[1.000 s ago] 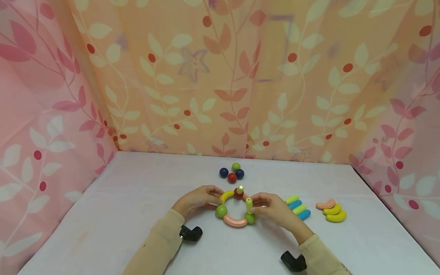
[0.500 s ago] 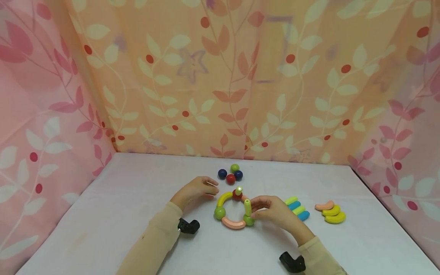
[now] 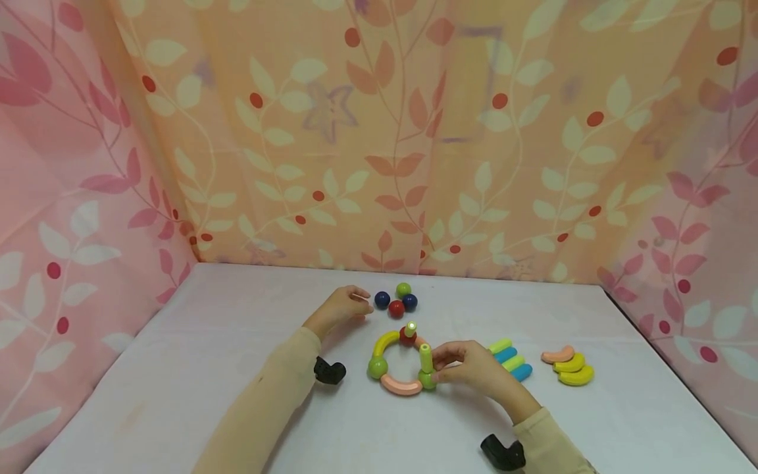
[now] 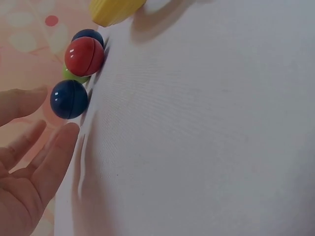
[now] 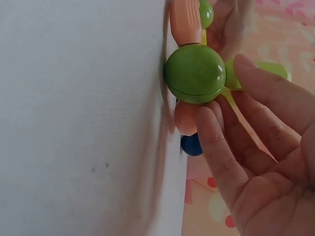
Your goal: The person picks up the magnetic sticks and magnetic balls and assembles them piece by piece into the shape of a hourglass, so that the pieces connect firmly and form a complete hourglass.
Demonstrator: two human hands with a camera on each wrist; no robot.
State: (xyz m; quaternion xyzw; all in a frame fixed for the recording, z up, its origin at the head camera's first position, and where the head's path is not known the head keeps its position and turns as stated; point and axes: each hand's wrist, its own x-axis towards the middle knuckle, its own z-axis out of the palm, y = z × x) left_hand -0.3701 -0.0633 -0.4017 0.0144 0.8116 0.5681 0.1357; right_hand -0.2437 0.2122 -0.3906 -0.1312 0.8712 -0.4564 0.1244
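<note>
On the table a ring of toy building pieces lies flat, with a yellow curved bar (image 3: pixel 386 342), a peach curved bar (image 3: pixel 401 386) and balls at its joints. Light green rods stand upright on its red ball (image 3: pixel 406 337) and right green ball (image 5: pixel 195 73). My right hand (image 3: pixel 474 368) holds the ring at that green ball and its light green rod (image 3: pixel 426 359), thumb against the rod. My left hand (image 3: pixel 340 308) has its fingers spread apart beside the nearer dark blue ball (image 4: pixel 69 100). A small gap separates them, and nothing is in that hand.
Behind the ring, a red ball (image 3: pixel 396 309), another dark blue ball (image 3: pixel 409 302) and a light green ball (image 3: pixel 403 289) sit clustered. Straight green and blue rods (image 3: pixel 521 372) lie right of my right hand. Further right are yellow curved bars (image 3: pixel 576 376) and a peach one (image 3: pixel 557 355).
My left hand has let go of the ring's left side and moved up and away to the loose balls. My right hand stays at the ring's right side.
</note>
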